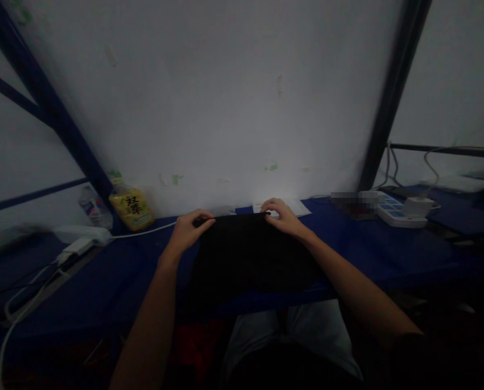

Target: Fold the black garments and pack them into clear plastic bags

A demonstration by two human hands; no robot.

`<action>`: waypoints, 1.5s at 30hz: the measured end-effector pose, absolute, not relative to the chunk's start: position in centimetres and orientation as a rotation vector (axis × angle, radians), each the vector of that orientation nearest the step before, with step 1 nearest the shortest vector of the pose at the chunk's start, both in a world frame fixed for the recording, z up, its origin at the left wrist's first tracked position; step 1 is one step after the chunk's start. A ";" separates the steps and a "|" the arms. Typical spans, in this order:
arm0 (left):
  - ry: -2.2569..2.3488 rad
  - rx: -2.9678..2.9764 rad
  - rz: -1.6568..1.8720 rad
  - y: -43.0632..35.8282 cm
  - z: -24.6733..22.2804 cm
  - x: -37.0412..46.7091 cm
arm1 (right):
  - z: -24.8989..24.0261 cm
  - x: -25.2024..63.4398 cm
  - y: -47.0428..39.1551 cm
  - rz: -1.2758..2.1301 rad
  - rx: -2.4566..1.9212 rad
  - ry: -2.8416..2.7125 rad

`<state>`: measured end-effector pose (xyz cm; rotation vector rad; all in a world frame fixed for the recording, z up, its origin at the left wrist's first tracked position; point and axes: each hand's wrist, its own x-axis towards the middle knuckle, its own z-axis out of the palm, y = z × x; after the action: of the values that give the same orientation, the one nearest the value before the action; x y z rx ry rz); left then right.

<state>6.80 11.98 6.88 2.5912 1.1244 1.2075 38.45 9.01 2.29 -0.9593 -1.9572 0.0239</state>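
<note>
A black cloth item [254,252], too dark to tell what garment or bag it is, lies spread over the front half of the blue table [144,271]. Its far edge runs straight between my two hands. At the left end of that edge, my left hand [191,230] pinches the fabric between thumb and fingers. My right hand [282,216] grips the right end in the same way, thumb below and fingers curled over. Just behind the right hand, a white paper [299,207] lies against the wall.
A yellow-labelled bottle [132,206] and a clear plastic bottle [96,208] stand at the back left. Near them a white power strip [82,235] trails cables. Another power strip [400,211] with a plugged-in adapter [417,207] sits at the right. Blue metal posts [59,108] flank the table.
</note>
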 end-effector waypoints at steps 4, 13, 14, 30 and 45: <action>1.092 2.563 1.315 9.2 6.6 5.5 | 4.2 38.7 6.2 0.239 -0.866 -2.010; 0.850 2.568 0.858 2.8 2.7 3.1 | 1.8 39.6 -1.8 0.372 -0.830 -2.324; 0.852 2.575 0.766 2.4 2.4 2.9 | 1.4 39.6 -2.5 0.389 -0.820 -2.357; 0.989 2.917 0.577 -4.1 1.6 13.6 | -2.5 45.1 -0.8 -0.117 -1.748 -1.708; 0.994 2.938 0.726 -3.5 -0.9 18.2 | 5.0 37.7 -1.1 0.457 -1.167 -1.771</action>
<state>18.16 -3.47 -0.87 2.9381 0.9942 0.7260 37.69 -1.06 4.98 -1.1675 -1.7714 0.4571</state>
